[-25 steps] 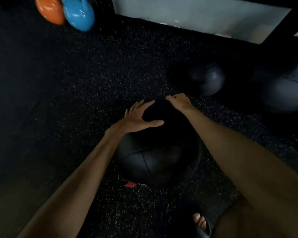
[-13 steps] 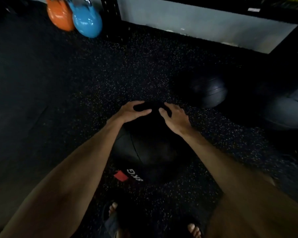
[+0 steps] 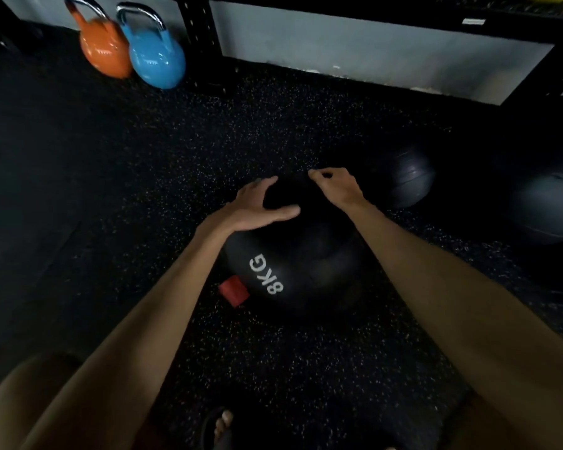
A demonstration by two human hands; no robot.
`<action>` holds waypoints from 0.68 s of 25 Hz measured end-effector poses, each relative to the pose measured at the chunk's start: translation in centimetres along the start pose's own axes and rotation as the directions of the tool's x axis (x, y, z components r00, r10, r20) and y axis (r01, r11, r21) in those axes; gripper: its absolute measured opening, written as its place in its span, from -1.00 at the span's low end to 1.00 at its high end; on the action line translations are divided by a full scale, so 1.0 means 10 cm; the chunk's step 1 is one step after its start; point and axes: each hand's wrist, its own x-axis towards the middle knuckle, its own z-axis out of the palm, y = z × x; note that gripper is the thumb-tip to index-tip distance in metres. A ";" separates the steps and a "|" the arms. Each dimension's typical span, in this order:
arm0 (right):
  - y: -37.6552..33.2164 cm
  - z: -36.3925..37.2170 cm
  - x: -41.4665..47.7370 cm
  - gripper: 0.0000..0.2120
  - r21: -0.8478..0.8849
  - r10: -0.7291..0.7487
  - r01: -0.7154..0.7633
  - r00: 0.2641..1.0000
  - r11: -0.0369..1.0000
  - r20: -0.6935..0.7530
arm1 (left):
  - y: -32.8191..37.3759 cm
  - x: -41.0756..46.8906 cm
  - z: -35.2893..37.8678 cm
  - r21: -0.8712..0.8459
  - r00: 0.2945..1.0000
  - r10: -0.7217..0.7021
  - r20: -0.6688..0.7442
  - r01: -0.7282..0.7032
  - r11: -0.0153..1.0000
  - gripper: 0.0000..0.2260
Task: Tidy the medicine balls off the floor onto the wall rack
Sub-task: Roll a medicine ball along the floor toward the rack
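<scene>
A black medicine ball (image 3: 306, 264) marked "8KG", with a red patch on its near left side, lies on the speckled black floor in the middle of the view. My left hand (image 3: 257, 209) rests on its upper left, fingers spread and thumb stretched across the top. My right hand (image 3: 336, 186) is at the ball's far top edge, its fingers curled over that edge. Two more dark medicine balls lie to the right, a smaller one (image 3: 406, 180) and a larger one (image 3: 549, 206) at the frame's edge. The black wall rack (image 3: 403, 21) runs along the top.
An orange kettlebell (image 3: 105, 50) and a blue kettlebell (image 3: 156, 56) stand by the wall at top left, beside the rack's upright post (image 3: 205, 37). My foot in a sandal (image 3: 223, 423) is at the bottom. Open floor spreads to the left.
The ball has rolled toward me, turning the 8KG label and red patch up into view. My right hand moved to the far edge and curled its fingers; my left spread wider.
</scene>
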 end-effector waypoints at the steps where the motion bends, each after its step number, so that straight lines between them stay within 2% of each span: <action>1: -0.04 -0.03 0.08 -0.50 0.013 0.004 -0.004 1.000 1.000 0.008 | -0.04 -0.10 0.01 0.075 0.998 0.017 0.056 -0.021 0.997 -0.07; 3: -0.08 -0.07 0.20 -0.56 0.029 -0.011 0.011 1.000 1.000 -0.004 | -0.11 -0.19 0.07 0.150 0.998 0.067 0.007 -0.067 0.986 0.00; 7: -0.05 -0.07 -0.01 -0.61 0.036 -0.101 0.106 0.988 0.994 -0.120 | -0.20 0.01 0.10 0.093 0.985 0.102 -0.143 -0.089 0.992 -0.05; 11: 0.21 0.20 -0.56 -0.40 -0.191 -0.333 0.288 0.901 0.939 -0.278 | -0.19 0.33 -0.04 -0.071 0.939 0.014 -0.343 -0.041 0.997 -0.13; 13: 0.32 0.35 -0.74 -0.29 -0.321 -0.450 0.359 0.848 0.876 -0.280 | -0.10 0.46 -0.08 -0.116 0.892 -0.067 -0.446 0.016 0.993 -0.18; 15: 0.37 0.41 -0.75 -0.25 -0.411 -0.494 0.368 0.829 0.834 -0.262 | -0.04 0.51 -0.06 -0.101 0.847 -0.126 -0.517 0.086 0.991 -0.37; 17: 0.34 0.43 -0.70 -0.25 -0.437 -0.490 0.353 0.834 0.827 -0.254 | -0.04 0.43 0.03 -0.114 0.804 -0.146 -0.577 0.098 0.989 -0.46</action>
